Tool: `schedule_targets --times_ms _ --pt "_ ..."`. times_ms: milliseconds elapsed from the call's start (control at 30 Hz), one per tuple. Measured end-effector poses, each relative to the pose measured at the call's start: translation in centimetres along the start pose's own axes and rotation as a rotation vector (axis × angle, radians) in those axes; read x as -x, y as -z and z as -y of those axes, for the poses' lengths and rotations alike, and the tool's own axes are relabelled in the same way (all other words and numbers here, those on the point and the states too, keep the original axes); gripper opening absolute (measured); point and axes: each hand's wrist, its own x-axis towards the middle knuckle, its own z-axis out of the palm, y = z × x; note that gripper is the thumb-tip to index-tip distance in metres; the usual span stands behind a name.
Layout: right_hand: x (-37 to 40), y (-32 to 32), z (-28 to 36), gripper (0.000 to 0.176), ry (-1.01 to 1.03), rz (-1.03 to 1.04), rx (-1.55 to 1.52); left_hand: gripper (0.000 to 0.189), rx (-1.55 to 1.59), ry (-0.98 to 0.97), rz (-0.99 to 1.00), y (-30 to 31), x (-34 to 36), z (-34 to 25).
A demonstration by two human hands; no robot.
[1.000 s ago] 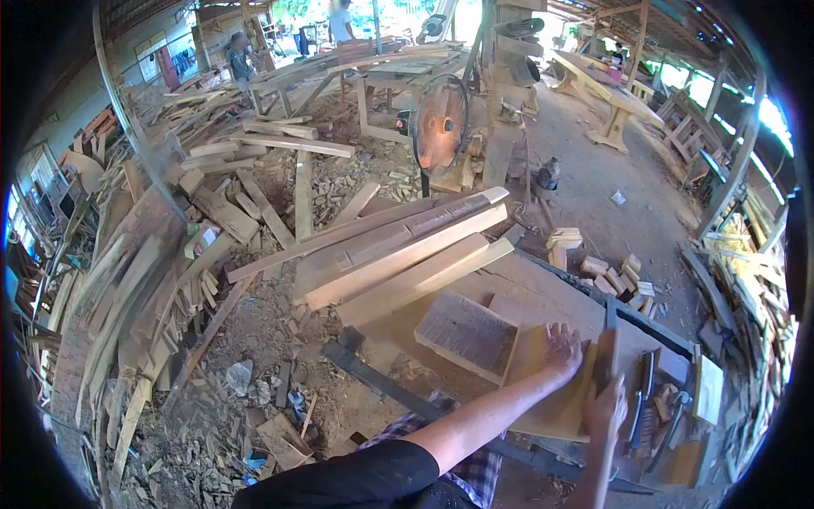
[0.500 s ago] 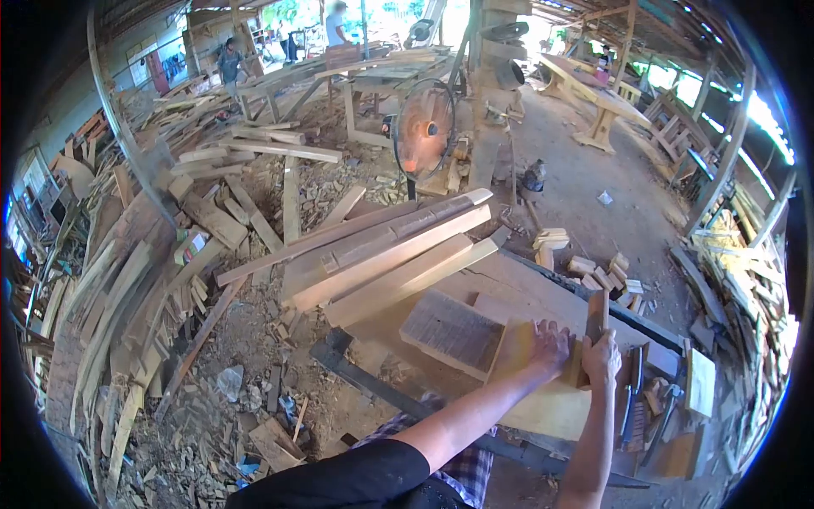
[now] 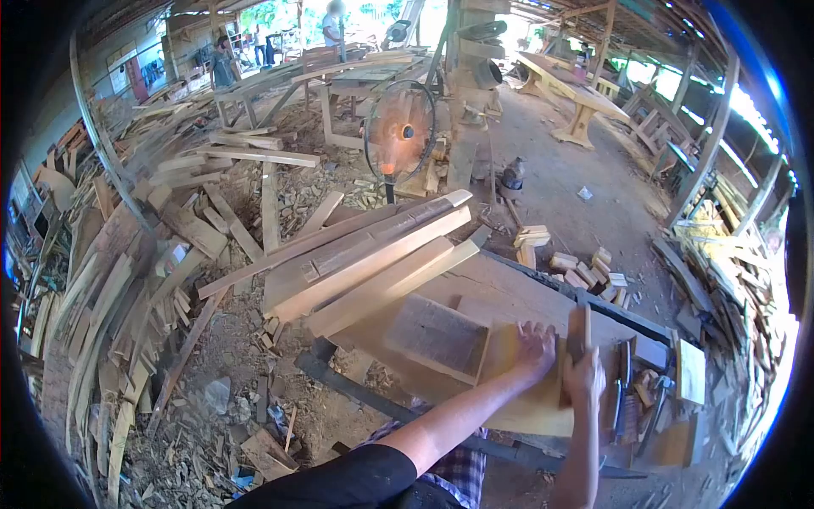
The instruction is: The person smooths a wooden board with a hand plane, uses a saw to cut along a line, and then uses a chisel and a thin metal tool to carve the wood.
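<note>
My left hand (image 3: 536, 349) lies with fingers spread on a pale yellowish board (image 3: 526, 411) on the low workbench. Just right of it, my right hand (image 3: 584, 375) is wrapped round the lower part of an upright wooden piece (image 3: 578, 331), a little blurred. A dark, flat wooden block (image 3: 434, 332) rests left of the board. To the right of my right hand lie a hammer (image 3: 657, 411) and other tools. What lies under my right hand's fingers is hidden.
Long planks (image 3: 373, 254) lie across the bench's left end. A fan (image 3: 400, 134) stands beyond them. Small wood blocks (image 3: 585, 270) sit on the ground past the bench. Scrap wood (image 3: 102, 322) is piled at left. A person (image 3: 331, 30) is in the background.
The whole view has shifted slightly left. My right hand and the upright piece have moved slightly relative to the board; my left hand stays on the board.
</note>
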Motion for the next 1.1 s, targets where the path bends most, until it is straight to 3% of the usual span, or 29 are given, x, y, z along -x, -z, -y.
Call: schedule_targets --times_ms 100,167,267,400,500,633,700,733,800,900,933,967,1033,1100 --pt "-3.1 0.2 1.1 0.063 -0.035 -0.047 -0.013 0.029 -0.022 0.045 0.117 2.5 -0.2 -1.3" --pt "-1.4 0.9 1.7 0.045 -0.044 -0.012 -0.034 0.029 -0.02 0.07 0.103 3.0 0.1 -1.3" --pt "7.4 0.7 -1.7 0.059 0.038 -0.029 -0.015 0.027 -0.007 0.003 0.02 0.7 0.2 0.1" --pt "15.7 2.9 -1.8 0.06 -0.108 0.064 -0.015 0.023 -0.023 -0.006 0.01 2.7 0.1 -1.2" --pt "11.6 2.2 -0.6 0.058 -0.102 0.069 0.007 0.024 0.0 -0.022 0.066 3.7 0.2 -1.1" --pt "-1.1 -0.5 1.4 0.053 -0.013 0.006 -0.025 0.026 0.031 -0.022 -0.03 3.0 0.6 -0.8" --pt "-3.7 0.1 2.8 0.056 -0.015 -0.009 -0.03 0.027 0.001 0.065 0.189 5.2 0.1 -1.9" --pt "-3.8 0.3 3.1 0.055 -0.011 -0.011 -0.042 0.027 -0.001 0.061 0.198 4.8 -0.1 -1.9" --pt "-1.1 -0.5 1.4 0.054 0.065 -0.064 -0.032 0.026 0.025 0.107 0.16 3.6 0.2 -1.4" --pt "8.5 1.7 -0.5 0.056 0.02 0.051 -0.027 0.026 0.014 0.053 0.101 2.5 0.4 -0.7" --pt "12.1 1.5 -1.4 0.056 0.05 -0.046 -0.008 0.026 0.026 0.05 0.106 2.7 0.3 -0.9" --pt "14.3 3.2 -0.7 0.055 -0.044 0.068 -0.049 0.026 -0.007 0.053 0.113 3.3 0.1 -1.2" --pt "14.9 3.8 -0.1 0.055 -0.144 0.182 -0.001 0.025 -0.043 0.058 0.13 3.6 0.1 -1.4" --pt "12.7 2.0 -0.2 0.054 -0.034 0.01 -0.028 0.024 -0.052 0.035 0.128 3.8 0.0 -1.1"
